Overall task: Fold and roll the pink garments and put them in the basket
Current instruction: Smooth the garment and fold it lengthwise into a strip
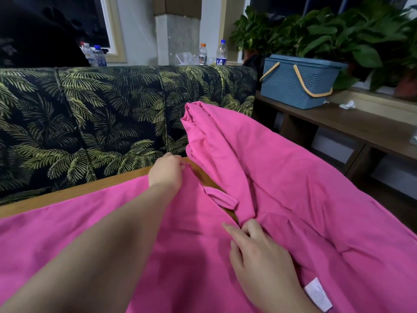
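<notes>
Head view: the left hand (166,170) pinches a thin edge of the big bright pink cloth garment (282,188) between its bent fingers and thumb, up at the far side of the light brown wooden table (74,192). The right hand (259,251) is lower and closer. Its fingers curl into a bunch of the same pink cloth, beside a gap where a bit of table shows, while one finger points out flat on the cloth. A short pink strap (222,196) lies across that gap, between the two hands.

The pink garment covers most of the table. Its left part lies flat. Its right part is lifted in a tall fold that stands up toward the couch. A small white label (318,294) shows on the cloth near the right wrist.

Behind the table is a dark couch with green palm leaves on it (79,114). The blue plastic basket with tan handles (295,83) sits on a brown wooden shelf (338,120) on the right, well apart from the garment. Leafy green plants (338,32) grow behind the basket. A few clear plastic bottles (222,53) stand behind the couch.
</notes>
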### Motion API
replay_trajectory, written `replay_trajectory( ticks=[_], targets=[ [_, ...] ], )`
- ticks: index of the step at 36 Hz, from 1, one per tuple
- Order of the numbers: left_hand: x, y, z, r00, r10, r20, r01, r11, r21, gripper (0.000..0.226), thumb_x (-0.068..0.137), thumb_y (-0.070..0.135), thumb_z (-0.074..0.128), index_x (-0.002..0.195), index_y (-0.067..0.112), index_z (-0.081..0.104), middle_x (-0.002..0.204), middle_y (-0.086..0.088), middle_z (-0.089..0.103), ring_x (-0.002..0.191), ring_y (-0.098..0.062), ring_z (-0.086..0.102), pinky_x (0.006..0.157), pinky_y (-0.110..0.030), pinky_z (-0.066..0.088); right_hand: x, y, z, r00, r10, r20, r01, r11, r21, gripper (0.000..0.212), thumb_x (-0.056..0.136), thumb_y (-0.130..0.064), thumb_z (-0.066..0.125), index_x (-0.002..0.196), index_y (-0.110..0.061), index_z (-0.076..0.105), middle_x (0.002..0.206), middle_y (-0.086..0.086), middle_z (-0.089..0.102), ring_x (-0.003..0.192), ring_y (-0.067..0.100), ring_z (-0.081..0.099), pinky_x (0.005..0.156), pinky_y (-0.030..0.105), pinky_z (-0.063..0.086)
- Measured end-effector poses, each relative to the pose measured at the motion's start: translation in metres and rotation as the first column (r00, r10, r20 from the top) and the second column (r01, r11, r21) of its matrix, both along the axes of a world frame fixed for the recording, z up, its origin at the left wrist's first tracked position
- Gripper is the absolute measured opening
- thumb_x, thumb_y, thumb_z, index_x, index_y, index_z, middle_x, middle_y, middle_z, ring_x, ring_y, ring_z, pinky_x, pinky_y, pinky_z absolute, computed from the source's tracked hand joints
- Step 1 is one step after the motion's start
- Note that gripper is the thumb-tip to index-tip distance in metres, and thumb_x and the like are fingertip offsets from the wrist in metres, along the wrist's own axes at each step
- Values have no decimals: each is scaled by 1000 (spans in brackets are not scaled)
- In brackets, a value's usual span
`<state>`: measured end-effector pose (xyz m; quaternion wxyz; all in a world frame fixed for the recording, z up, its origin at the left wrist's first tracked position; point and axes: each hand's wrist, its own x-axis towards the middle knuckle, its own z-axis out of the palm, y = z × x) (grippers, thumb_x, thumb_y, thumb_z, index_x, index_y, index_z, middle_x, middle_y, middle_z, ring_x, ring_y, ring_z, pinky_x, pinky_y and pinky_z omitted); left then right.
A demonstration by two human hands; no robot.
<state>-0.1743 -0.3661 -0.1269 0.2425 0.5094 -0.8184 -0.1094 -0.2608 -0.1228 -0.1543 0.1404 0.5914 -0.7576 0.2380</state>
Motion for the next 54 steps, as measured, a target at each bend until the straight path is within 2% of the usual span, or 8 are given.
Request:
replay_trajectory(
  ticks=[10,15,26,34,40,46,51,54],
  targets=[
    [-1,2,-8,999,-18,29,20,996,-89,23,97,22,50,102,16,71,105,-8,57,98,-34,58,74,-38,44,0,1,0,1000,-26,-14,26,999,27,42,77,-35,39,104,-34,71,74,-11,46,48,4,52,36,22,37],
    [0,4,-10,998,-54,-25,50,985,-163,25,96,25,49,99,18,73,101,-7,55,89,-33,59,67,-34,41,0,2,0,999,-27,-16,28,999,22,41,77,-35,39,104,-35,70,75,-11,46,49,5,52,36,22,36],
    [-2,8,-3,978,12,-209,-51,982,-183,24,95,25,54,109,22,72,107,-5,57,90,-33,60,71,-35,42,2,3,2,999,-36,8,36,999,27,39,79,-34,40,104,-33,70,75,-10,45,48,7,51,37,23,37],
    [-11,2,-8,998,13,-69,-24,988,-152,23,92,17,50,91,14,73,98,-11,61,89,-35,58,65,-32,35,1,3,2,999,-32,26,31,999,36,39,79,-34,40,104,-32,70,75,-10,45,49,7,51,37,24,39],
    [-16,1,-10,1000,13,-25,-14,998,-54,24,93,12,49,104,12,71,107,-16,55,96,-39,57,71,-37,39,0,3,2,999,-12,51,9,998,70,40,81,-34,40,108,-32,69,76,-11,43,49,6,51,37,24,39],
    [-11,31,3,999,2,-46,0,999,38,38,91,17,51,128,8,49,128,-18,40,107,-43,52,91,-50,46,0,5,7,997,-38,64,31,994,100,42,76,-38,44,110,-30,67,78,-11,52,53,4,56,42,19,38],
    [4,108,0,978,-161,131,137,975,175,47,97,43,41,136,18,46,144,-7,38,134,-31,34,108,-47,31,0,10,17,982,-32,186,1,986,167,46,84,-24,59,129,-22,52,113,-3,65,93,18,67,69,29,50],
    [10,141,-9,928,-258,269,193,950,245,60,99,50,28,151,19,23,160,-1,14,148,-23,4,117,-48,6,0,11,23,958,-37,286,-19,981,194,47,94,-25,52,139,-23,38,130,-3,58,114,21,58,85,32,43]
  ],
)
